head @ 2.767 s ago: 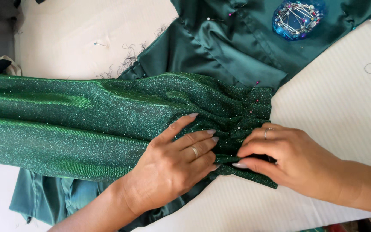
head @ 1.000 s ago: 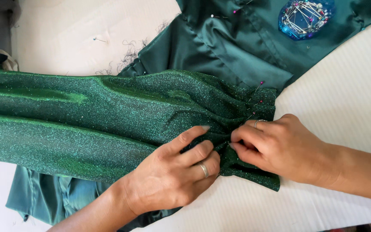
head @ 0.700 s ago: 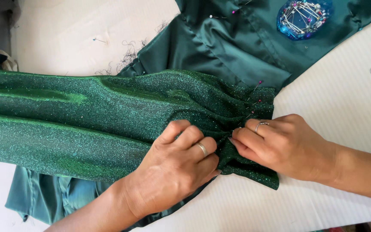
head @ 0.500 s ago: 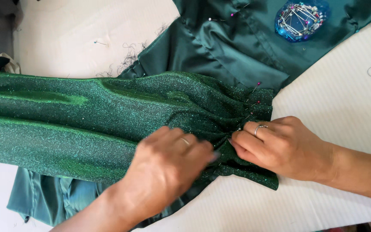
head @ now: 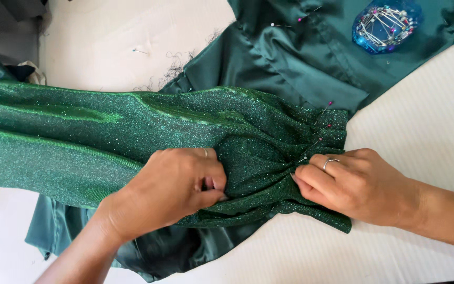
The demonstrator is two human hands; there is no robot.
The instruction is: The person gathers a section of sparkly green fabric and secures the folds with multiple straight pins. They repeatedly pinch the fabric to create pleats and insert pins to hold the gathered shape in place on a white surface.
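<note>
A long piece of glittery green fabric (head: 80, 137) lies across a white table (head: 421, 126), gathered into pleats at its right end. My left hand (head: 169, 192) is curled with its fingers pinching a fold of the glittery fabric near the gathers. My right hand (head: 353, 184), wearing a ring, presses and pinches the pleated end just to the right. Several coloured-head pins (head: 321, 129) stick into the gathers above my right hand. Under it lies dark green satin cloth (head: 290, 58).
A blue pin holder (head: 384, 23) full of pins sits on the satin at the top right. Loose threads (head: 169, 68) and a stray pin (head: 138, 50) lie on the table at the top left. More satin hangs off the near edge at bottom left.
My left hand went from lying flat with spread fingers to curling shut on a fold and sliding slightly left. My right hand stayed pinching the pleats.
</note>
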